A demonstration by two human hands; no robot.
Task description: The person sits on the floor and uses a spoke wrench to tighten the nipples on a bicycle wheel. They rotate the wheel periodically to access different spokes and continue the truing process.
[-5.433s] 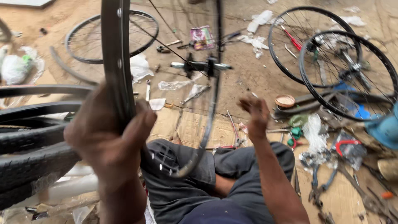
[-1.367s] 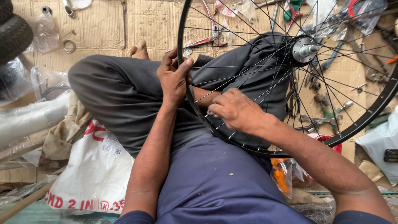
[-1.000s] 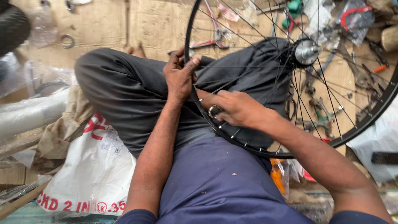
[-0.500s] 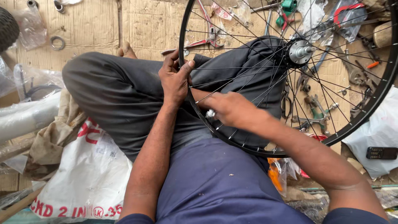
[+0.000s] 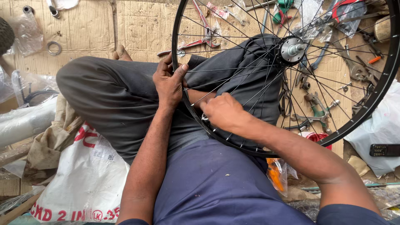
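Spokes fan out from the hub of a black bicycle wheel that rests tilted across the person's lap, its lower arc lying over the dark trousers and its upper part reaching out over the cardboard strewn with pliers and other tools. The left hand is wrapped around the rim at its left side, thumb on the inner face and fingers behind. The right hand is closed just inside the rim where the spokes end, pinching something small and metallic (too hidden by the fingers to name). The wheel looks light but wide and awkward; the rim is stiff and offers the surest hold, while the thin spokes would likely flex or bend if gripped. A white printed sack lies beside the left arm.
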